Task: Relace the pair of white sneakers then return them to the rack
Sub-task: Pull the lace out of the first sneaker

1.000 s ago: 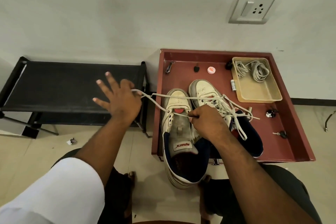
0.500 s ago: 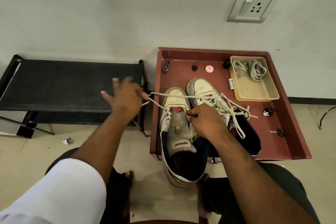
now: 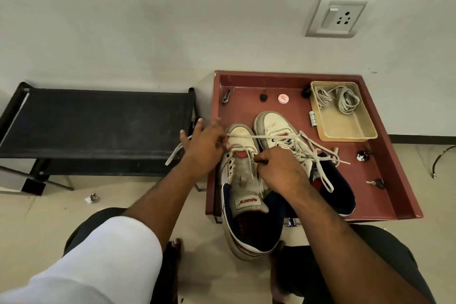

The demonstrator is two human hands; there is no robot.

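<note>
my left hand sits at the toe of the left sneaker, its fingers curled around the white lace, whose loose end trails off past my wrist toward the rack. my right hand rests on the tongue of the same sneaker, fingers curled and pinching the lace just below the red patch by the lowest eyelets. this sneaker lies toe away from me, its heel hanging over the near edge of the red tray, and its upper eyelets are unlaced. from my left hand the lace runs level across the toe to the right sneaker, which lies touching the first one on the tray floor; its own lace is threaded and spills in loose loops over its navy collar. farther back on the tray sit a beige bin holding a coiled pair of laces, a small round tin and a nail clipper; a set of keys lies near the right wall. the black rack stands just left of the tray, against the wall, with a socket plate higher up on the right.
</note>
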